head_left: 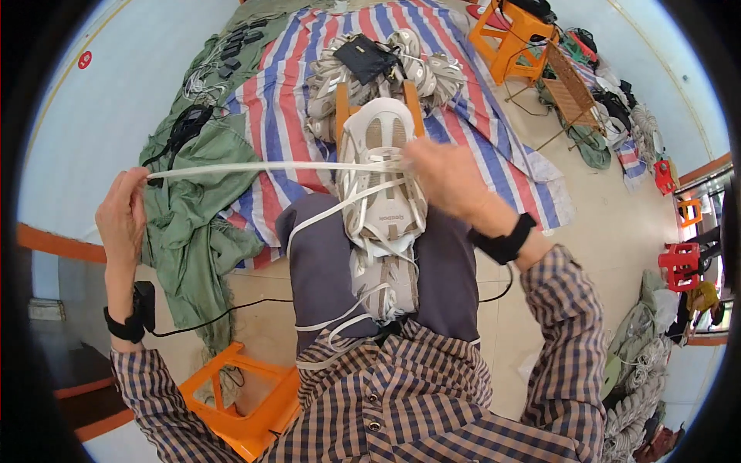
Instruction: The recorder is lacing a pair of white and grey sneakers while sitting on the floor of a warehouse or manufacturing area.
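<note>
A white and beige sneaker (384,212) lies in front of me between my knees, its toe pointing away. A flat white shoelace (262,166) stretches taut from the sneaker's lacing to the left. My left hand (123,212) is raised far out and pinches the lace's end. My right hand (451,181) is at the sneaker's right edge by the lacing, fingers curled and blurred; what they grip is hidden. Another loose lace (312,220) loops over my left thigh. Below the sneaker, a second pale shoe piece (390,285) rests between my thighs.
Orange bars (342,116) flank the sneaker's toe. Beyond are several similar shoes (417,69) with a black pouch (363,58) on top, over a striped sheet (285,116). Green cloth (193,193) lies left. An orange stool (239,409) stands lower left. A black cable (224,315) runs from my left wristband.
</note>
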### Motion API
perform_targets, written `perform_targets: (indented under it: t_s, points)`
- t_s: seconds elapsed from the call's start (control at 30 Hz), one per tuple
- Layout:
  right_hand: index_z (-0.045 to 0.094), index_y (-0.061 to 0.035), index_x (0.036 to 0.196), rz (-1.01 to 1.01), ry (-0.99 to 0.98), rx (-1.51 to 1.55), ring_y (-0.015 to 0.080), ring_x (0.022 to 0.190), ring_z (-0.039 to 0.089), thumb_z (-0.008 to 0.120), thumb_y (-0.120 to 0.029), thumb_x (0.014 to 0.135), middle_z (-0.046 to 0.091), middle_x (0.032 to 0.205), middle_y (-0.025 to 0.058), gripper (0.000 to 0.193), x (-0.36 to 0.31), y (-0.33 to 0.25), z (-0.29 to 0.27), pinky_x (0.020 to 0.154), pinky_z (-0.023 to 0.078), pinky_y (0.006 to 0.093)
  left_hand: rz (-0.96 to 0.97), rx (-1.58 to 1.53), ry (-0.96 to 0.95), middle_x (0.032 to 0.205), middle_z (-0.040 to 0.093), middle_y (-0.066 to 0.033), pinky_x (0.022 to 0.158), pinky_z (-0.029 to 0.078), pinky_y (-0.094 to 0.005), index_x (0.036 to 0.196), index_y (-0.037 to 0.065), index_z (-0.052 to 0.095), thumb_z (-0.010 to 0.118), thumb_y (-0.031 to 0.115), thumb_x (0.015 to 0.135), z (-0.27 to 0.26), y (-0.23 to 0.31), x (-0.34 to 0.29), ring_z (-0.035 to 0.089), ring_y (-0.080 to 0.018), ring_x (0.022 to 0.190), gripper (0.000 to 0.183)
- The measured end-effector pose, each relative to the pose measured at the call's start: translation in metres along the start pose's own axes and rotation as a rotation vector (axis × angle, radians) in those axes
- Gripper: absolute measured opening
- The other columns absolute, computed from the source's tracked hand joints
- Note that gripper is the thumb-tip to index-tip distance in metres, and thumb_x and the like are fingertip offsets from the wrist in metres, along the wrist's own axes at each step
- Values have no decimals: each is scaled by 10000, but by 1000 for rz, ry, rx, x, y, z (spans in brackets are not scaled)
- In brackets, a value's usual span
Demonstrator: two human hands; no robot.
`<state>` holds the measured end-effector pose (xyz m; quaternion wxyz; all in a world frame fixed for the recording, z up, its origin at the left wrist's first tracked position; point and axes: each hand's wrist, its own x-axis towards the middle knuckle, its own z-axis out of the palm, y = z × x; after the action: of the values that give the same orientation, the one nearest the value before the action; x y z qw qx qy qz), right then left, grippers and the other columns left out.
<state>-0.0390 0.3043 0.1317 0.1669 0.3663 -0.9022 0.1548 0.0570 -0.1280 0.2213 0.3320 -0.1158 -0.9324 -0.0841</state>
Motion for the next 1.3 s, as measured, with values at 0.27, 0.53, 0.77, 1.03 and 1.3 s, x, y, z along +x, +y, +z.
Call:
perform_targets:
  t_s: [0.27,0.53,0.77,1.03,1.3]
  points:
    - [520,-118,943,309,8,-627,334,760,640,531,-121,808,643,826,119,136,-20,150,-96,608,485,449,-414,-11,-306,724,552,-87,548,374,-275,923,36,563,461,67,923,-14,-63,-42,426,-215,561,107]
    - [605,-124,939,761,53,-750,352,773,636,538,-356,884,650,787,151,249,-103,216,-144,647,471,464,-275,204,-541,665,519,-171,576,406,-407,853,70,514,442,149,925,28,-62,-74,514,-388,643,129]
    - [620,-19,841,1206,637,459,60,492,491,598,-360,892,552,603,-7,345,-131,227,-108,433,371,211,-348,189,-542,644,504,-179,571,396,-437,843,86,507,447,167,920,46,-68,-101,521,-400,648,127]
    - [621,-65,946,693,384,130,167,570,491,534,-232,881,536,669,3,199,-187,218,-134,544,406,294,-352,45,-635,643,535,-173,583,404,-456,852,105,551,466,147,894,91,-49,-149,542,-394,665,104]
    - [630,-6,1015,441,-649,-97,278,809,615,597,-175,810,649,839,122,268,-222,189,-119,766,474,333,-412,-476,-558,961,644,-119,812,472,-325,981,17,618,553,95,813,138,12,-123,621,-272,881,197]
